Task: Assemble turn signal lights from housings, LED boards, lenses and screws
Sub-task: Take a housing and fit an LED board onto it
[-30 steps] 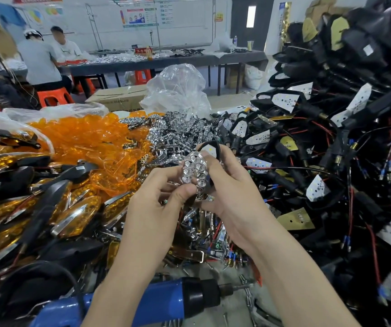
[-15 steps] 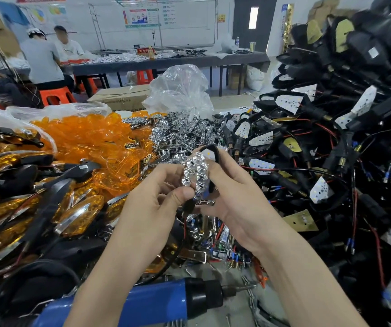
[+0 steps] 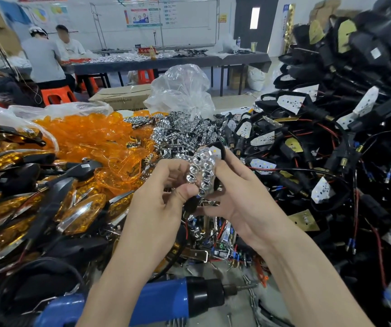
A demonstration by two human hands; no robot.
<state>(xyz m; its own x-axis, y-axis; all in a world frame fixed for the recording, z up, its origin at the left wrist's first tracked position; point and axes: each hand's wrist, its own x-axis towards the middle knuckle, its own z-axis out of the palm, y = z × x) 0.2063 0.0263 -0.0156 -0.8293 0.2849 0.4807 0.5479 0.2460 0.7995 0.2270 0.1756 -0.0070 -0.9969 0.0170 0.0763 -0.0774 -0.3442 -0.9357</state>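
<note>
Between both hands, reflector (image 3: 200, 172): chrome strip of hexagonal cups, lying tilted on the face of a black housing (image 3: 220, 147); a white LED board (image 3: 214, 151) shows at the upper end.
Left hand (image 3: 164, 201): fingers (image 3: 185, 192) curled, thumb and forefinger pinching the reflector's lower end.
Right hand (image 3: 239, 199): fingers (image 3: 231, 161) curled round the housing from behind, tips near its upper edge.
Desk (image 3: 215, 313): blue electric screwdriver (image 3: 166, 300) lying near the arms; finished amber lights (image 3: 79, 213) at left; orange lenses (image 3: 90, 140) heaped beyond them; loose chrome reflectors (image 3: 182, 133) in the middle; wired black housings (image 3: 331, 142) stacked high at right.
Room: clear plastic bag (image 3: 182, 90), cardboard box (image 3: 121, 96), a long dark table (image 3: 166, 62) with 2 people (image 3: 43, 60) seated on orange stools (image 3: 58, 95), posters on the far wall.
</note>
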